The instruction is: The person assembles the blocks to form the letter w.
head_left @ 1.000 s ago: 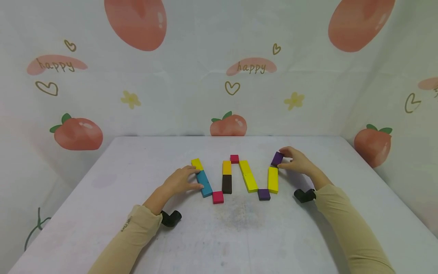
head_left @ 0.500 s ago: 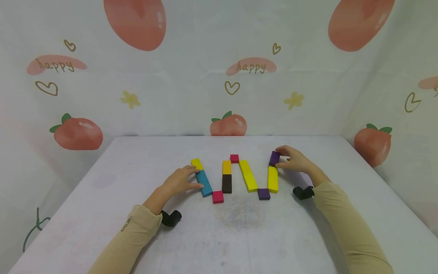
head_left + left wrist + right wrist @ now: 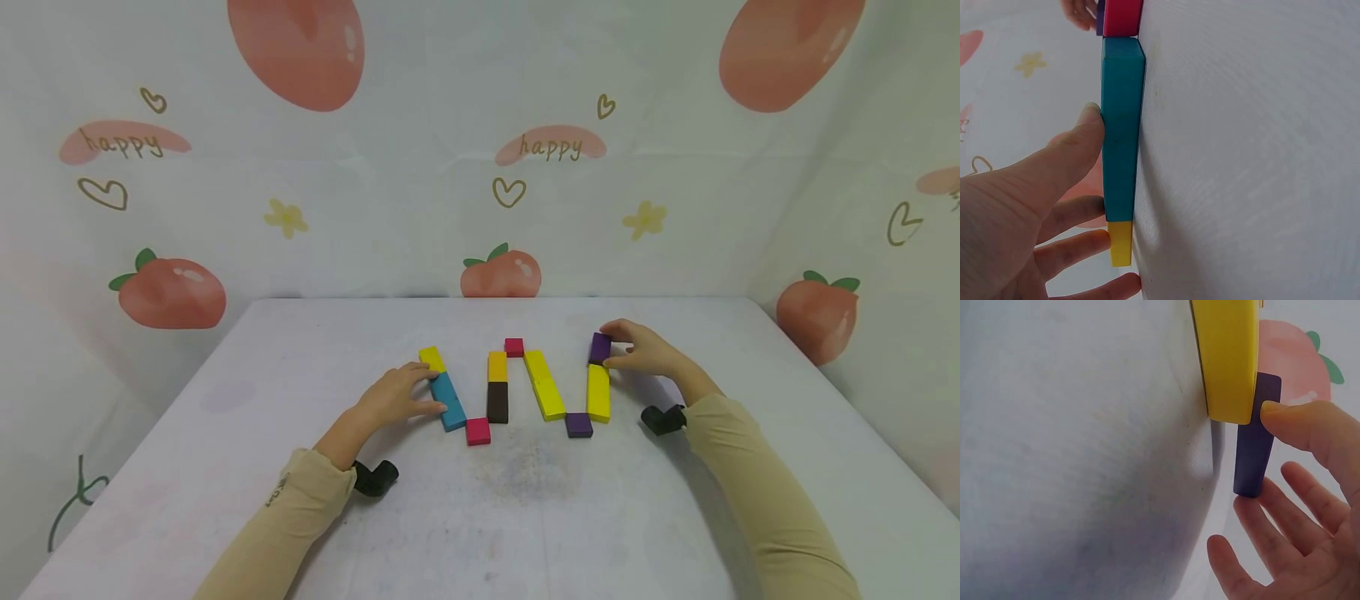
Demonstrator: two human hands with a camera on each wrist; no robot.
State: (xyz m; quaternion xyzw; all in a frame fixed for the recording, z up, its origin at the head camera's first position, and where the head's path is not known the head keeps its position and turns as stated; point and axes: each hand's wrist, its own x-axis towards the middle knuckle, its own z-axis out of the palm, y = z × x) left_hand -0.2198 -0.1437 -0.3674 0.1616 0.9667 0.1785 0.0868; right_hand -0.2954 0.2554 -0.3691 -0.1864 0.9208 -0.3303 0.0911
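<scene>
In the right wrist view my right hand (image 3: 647,350) pinches a purple block (image 3: 1256,447) lengthwise, thumb at one end and fingertips at the other. This block is at the far end of the right-hand yellow block (image 3: 597,393), overlapping it in the right wrist view. My left hand (image 3: 392,396) rests at the left end of a zigzag row of blocks. Its thumb touches the side of a blue block (image 3: 1121,131), while its fingers, loosely extended, lie by the blue block and the yellow block (image 3: 1120,244) beyond it. A red block (image 3: 477,432) meets the blue block's near end.
Between the hands, the zigzag includes an orange block (image 3: 497,367), a dark brown block (image 3: 497,403), a far red block (image 3: 513,347), slanted yellow blocks (image 3: 543,385) and a near purple block (image 3: 579,425). A printed cloth (image 3: 405,208) hangs behind the white table (image 3: 525,533).
My right hand has moved a little left with the purple block, which has straightened to line up with the yellow block. My left hand has stayed in place.
</scene>
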